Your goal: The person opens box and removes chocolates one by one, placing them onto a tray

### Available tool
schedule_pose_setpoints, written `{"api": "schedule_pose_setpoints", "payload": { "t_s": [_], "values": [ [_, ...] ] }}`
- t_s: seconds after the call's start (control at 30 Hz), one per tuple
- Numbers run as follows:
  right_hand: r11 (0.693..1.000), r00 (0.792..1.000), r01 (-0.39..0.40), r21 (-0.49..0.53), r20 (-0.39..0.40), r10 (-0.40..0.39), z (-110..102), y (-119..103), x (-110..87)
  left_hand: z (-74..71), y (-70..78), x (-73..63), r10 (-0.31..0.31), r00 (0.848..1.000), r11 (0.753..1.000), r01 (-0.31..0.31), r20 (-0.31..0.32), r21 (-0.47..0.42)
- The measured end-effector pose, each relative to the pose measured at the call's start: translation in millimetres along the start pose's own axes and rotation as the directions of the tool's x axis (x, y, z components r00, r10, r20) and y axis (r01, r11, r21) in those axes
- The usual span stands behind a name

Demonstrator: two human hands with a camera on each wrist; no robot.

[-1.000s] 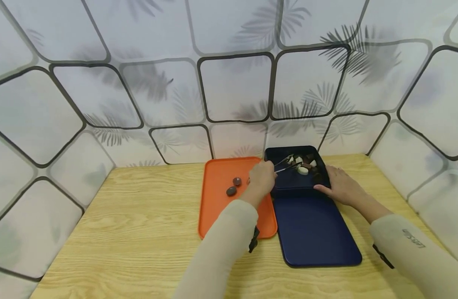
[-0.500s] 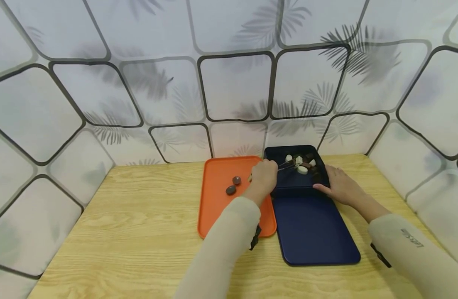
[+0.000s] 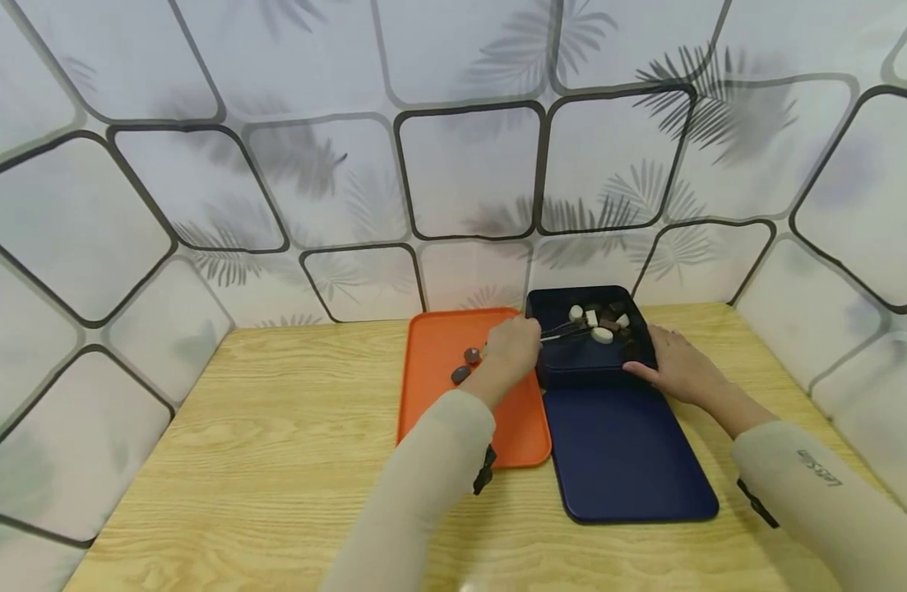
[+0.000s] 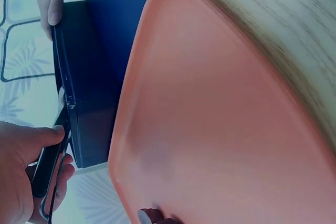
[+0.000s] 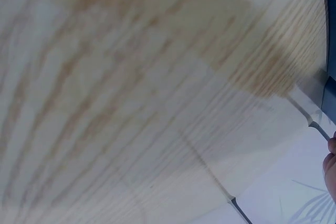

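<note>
My left hand grips metal tongs, which show a dark handle in the left wrist view. In the head view the tong tips reach over the left wall of a dark blue box, near several white and brown pieces that look like chocolates. Whether a piece sits between the tips cannot be made out. At the box's right front corner rests my right hand, thumb along the front and fingers along the side. Two dark brown chocolates lie on an orange tray, partly beside my left forearm.
A flat dark blue lid or tray lies in front of the box, alongside the orange tray. All stand on a wooden table. A patterned curtain borders the back and both sides.
The tongs' tips have come closer together, after standing wide apart a second ago. My left hand has shifted slightly left with them. My right hand stays at the box corner.
</note>
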State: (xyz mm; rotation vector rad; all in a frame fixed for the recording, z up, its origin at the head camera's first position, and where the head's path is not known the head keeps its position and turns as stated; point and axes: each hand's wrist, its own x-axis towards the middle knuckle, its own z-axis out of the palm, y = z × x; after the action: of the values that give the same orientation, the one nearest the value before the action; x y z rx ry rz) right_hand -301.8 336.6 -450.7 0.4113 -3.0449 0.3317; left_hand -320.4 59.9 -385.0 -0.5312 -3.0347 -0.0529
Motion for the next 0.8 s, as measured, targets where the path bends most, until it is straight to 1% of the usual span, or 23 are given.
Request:
{"api": "schedule_pose_setpoints", "payload": {
  "t_s": [0.13,0.3,0.5,0.53,0.6,0.73,0.8],
  "values": [
    [1.000,1.000,-0.006,-0.002,0.007,0.006,0.8,2.5,-0.8,-0.9,5.5,0.1,-0.011,1.000,1.000,0.011,0.006,0.001],
    [1.000,1.000,-0.003,-0.004,0.014,0.003,1.9,2.2,-0.4,4.3,15.6,6.2,-0.030,0.999,0.999,0.030,0.020,0.028],
    [1.000,1.000,0.015,-0.009,-0.005,-0.015,-0.5,-1.9,1.5,9.8,20.2,16.8,-0.088,0.996,0.995,0.088,0.000,0.041],
    [1.000,1.000,0.016,-0.012,-0.006,-0.016,-0.8,-2.3,1.5,9.8,20.2,18.2,-0.096,0.995,0.995,0.096,0.005,0.041],
    [1.000,1.000,0.015,-0.012,-0.008,-0.015,-1.8,-3.4,0.7,9.2,20.6,20.1,-0.113,0.993,0.993,0.111,0.035,0.042],
    [1.000,1.000,0.005,-0.007,-0.009,-0.005,-2.6,-3.6,-1.6,7.9,19.8,21.6,-0.093,0.993,0.995,0.090,0.076,0.050],
    [1.000,1.000,0.001,-0.008,-0.007,-0.001,-2.6,-3.4,-2.5,7.8,18.9,21.3,-0.064,0.995,0.997,0.060,0.077,0.054]
  ]
}}
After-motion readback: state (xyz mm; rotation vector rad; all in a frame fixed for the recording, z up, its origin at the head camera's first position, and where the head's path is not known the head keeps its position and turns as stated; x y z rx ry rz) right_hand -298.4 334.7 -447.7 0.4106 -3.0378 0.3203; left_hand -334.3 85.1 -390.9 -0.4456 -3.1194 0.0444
